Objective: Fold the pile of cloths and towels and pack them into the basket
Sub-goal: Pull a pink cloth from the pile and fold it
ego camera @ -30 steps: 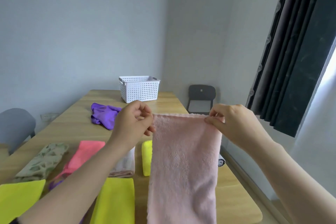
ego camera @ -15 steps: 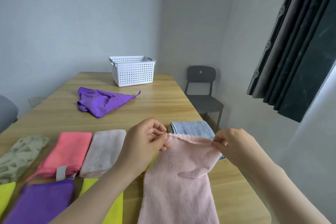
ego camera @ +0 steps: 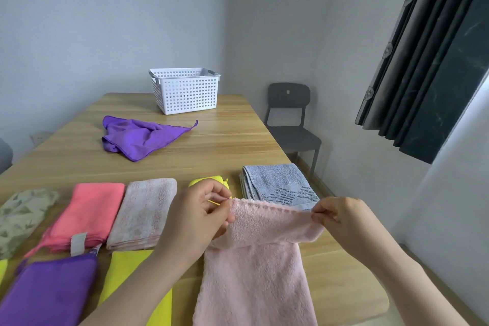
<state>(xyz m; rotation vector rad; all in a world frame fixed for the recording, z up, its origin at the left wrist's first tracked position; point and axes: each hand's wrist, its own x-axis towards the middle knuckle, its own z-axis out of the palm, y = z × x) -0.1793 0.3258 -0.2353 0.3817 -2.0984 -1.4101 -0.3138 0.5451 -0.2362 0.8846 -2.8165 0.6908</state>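
The fluffy pink towel (ego camera: 254,278) lies at the lower middle of the frame on the wooden surface (ego camera: 232,145), its long axis running toward the bottom edge, and the left hand (ego camera: 201,217) and the right hand (ego camera: 341,219) each pinch one corner of its turned-over far end, both equally near.

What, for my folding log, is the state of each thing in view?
pink towel: top edge lifted, lower part lying flat.
left hand: pinches its left corner.
right hand: pinches its right corner.
basket: upright, no cloth showing inside.
far purple cloth: crumpled, unfolded.
blue towel: folded.
coral towel: folded.
striped towel: folded.
near purple cloth: folded.
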